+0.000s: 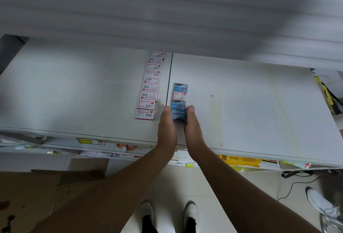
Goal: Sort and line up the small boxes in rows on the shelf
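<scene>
On the white shelf (pixel 74 88) a long row of white boxes with red print (pixel 150 86) runs from the back toward the front edge, left of a seam. Right of the seam stands a short row of blue boxes (pixel 179 101) with one white box among them. My left hand (pixel 166 130) lies flat against the left side of the nearest blue box (pixel 178 115). My right hand (pixel 193 130) presses flat against its right side. Both hands have straight fingers, squeezing the row's front end between them.
The shelf above (pixel 167 10) is blurred and overhangs the back. A lower shelf (pixel 241 162) holds yellow and white packages. Cardboard (pixel 37 195) lies on the floor at left, a cable (pixel 293 182) and another person's shoe (pixel 323 205) at right. My shoes (pixel 167 216) are below.
</scene>
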`<action>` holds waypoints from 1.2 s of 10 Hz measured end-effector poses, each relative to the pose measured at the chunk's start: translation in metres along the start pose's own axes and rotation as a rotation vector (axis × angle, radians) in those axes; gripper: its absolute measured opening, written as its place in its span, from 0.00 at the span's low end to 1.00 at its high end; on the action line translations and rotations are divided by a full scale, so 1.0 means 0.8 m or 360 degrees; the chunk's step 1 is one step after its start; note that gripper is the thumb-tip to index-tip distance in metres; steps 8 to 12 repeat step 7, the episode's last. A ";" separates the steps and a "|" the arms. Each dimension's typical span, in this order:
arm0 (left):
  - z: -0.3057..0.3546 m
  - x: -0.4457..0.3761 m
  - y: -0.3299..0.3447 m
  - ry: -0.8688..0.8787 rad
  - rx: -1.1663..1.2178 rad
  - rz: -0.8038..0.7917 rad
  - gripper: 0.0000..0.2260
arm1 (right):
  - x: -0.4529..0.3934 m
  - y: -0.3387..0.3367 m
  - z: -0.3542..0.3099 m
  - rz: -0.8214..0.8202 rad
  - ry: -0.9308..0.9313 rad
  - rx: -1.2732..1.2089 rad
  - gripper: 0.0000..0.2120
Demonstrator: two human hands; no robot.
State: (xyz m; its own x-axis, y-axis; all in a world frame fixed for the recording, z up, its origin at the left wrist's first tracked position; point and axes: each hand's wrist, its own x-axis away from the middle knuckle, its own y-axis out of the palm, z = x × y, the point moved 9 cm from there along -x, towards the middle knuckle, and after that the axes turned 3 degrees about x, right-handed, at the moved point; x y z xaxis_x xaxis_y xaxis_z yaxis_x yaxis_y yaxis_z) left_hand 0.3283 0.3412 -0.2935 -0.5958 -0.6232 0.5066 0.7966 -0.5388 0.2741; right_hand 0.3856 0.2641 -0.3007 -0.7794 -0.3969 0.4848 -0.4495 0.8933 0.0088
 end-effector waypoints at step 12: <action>0.100 0.028 -0.042 0.0395 -0.1510 -0.0200 0.26 | 0.054 -0.061 -0.121 -0.0166 -0.0471 0.1488 0.27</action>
